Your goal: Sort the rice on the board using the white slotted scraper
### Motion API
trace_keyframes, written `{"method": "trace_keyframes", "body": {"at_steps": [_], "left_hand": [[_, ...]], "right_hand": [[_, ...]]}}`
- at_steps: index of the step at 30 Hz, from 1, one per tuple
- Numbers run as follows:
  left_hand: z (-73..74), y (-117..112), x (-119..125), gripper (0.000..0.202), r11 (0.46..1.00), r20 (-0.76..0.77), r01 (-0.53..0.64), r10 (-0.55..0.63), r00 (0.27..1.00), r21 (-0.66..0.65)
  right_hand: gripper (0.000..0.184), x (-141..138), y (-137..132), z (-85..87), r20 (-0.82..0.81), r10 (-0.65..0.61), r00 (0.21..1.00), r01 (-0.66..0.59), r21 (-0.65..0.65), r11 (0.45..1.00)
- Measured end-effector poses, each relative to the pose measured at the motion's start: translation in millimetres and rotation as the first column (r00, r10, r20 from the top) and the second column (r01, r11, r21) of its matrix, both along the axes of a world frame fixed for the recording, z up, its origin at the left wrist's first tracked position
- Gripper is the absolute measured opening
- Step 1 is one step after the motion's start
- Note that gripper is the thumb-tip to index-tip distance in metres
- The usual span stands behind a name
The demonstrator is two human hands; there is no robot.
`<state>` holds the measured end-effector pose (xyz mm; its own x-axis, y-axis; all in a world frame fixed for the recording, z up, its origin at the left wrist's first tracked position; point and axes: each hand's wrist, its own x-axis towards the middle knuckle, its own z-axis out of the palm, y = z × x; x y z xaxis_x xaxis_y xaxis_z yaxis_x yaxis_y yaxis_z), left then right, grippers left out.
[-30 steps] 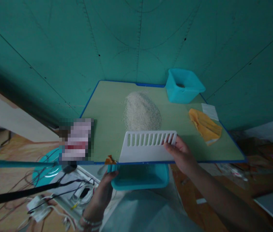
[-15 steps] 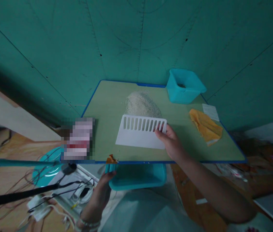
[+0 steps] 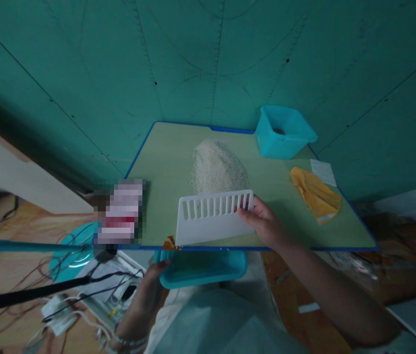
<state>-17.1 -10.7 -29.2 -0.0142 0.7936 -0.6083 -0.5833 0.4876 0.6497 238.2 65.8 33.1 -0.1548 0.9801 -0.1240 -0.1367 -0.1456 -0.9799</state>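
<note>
My right hand (image 3: 263, 219) grips the right end of a white slotted plastic plate (image 3: 211, 230), its row of slots turned away from me. Just beyond the slots spreads a heap of whitish grains (image 3: 217, 164), possibly rice, on the pale green tabletop (image 3: 167, 162). Below the table's front edge, my left hand (image 3: 154, 275) is closed on the left end of a shallow turquoise tray (image 3: 204, 284). That tray sits under the edge in front of my body. A small torn brown scrap (image 3: 170, 243) lies at the table edge between the plate and the tray.
A deep turquoise bin (image 3: 282, 142) with something dark inside stands at the back right. Nearby are a yellow cloth (image 3: 316, 194) and a white paper (image 3: 323, 172). A pixelated pink-and-red item (image 3: 121, 211) lies at left. Cables (image 3: 71, 307) and a black strap (image 3: 38, 294) fill the lower left.
My right hand has drawn the slotted plate toward me, nearer the front edge, exposing more of the heap. My left hand and the tray have shifted slightly left.
</note>
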Motion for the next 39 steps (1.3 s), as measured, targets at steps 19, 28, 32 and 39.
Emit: {"method": "trace_keyframes", "body": {"at_steps": [19,28,32,39], "left_hand": [[6.5,-4.1,3.9,0.027,0.997,0.089,0.073,-0.075,0.993,0.028],[7.5,-5.5,2.1,0.03,0.999,0.081,0.007,-0.011,0.997,0.052],[5.1,-6.0,0.9,0.024,1.0,0.045,-0.005,0.004,0.999,0.017],[8.8,-5.8,5.9,0.027,0.999,0.054,0.029,-0.031,0.998,0.037]], "right_hand": [[0.021,8.0,-4.6,-2.4,-0.016,-0.038,0.999,0.038,-0.017,0.999],[0.023,-3.5,-1.0,0.6,0.023,-0.02,1.0,0.02,0.002,1.0],[0.021,-2.3,-3.8,3.8,0.07,-0.011,0.998,0.009,0.032,0.999],[0.024,19.4,-12.9,2.3,0.057,-0.132,0.99,0.13,0.036,0.991]]}}
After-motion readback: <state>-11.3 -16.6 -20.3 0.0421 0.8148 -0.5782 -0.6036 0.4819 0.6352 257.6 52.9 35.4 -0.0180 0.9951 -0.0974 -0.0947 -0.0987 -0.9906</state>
